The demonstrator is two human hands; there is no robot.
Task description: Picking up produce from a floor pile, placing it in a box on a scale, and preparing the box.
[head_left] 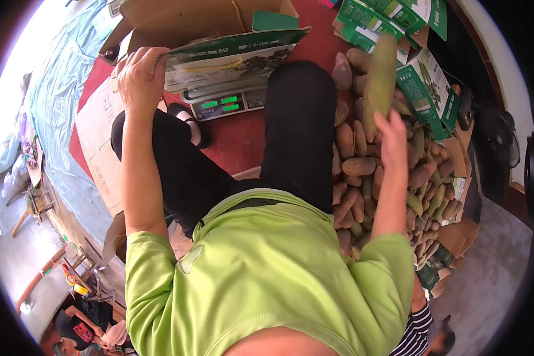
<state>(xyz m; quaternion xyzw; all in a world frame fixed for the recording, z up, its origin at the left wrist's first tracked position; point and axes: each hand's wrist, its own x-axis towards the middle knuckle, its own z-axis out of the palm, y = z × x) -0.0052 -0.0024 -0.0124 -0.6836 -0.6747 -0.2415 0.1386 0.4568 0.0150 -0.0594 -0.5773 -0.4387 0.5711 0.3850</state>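
the scale (255, 99), its readouts lit green, sits on the red mat (237, 139) in front of the person. the open carton (187, 22) stands just beyond the scale, perhaps on its platform, but the flap (219, 64) hides the contact. that green and white flap leans over the scale toward the person, probably folded out to leave the mouth free.

the left hand (141, 77), left of the scale and a little beyond it, has its fingers curled over the flap's left end, pinching the cardboard, likely to keep it steady. the right hand (390, 139), well to the right of the scale, is closed round the near end of a long vegetable (380, 77); held so, most of its length is free of the fingers. the pile of tubers (355, 167) lies right of the scale, seemingly placed for easy reach of that hand, with green cartons (424, 89) farther right.

the long vegetable, right of the scale and over the pile, points away from the person. it looks yellowish green and slim, narrowing toward its far tip. blur softens its outline, so i cannot tell finer marks on its skin. the tubers under it are mostly reddish brown and stouter, with greener ones among them.
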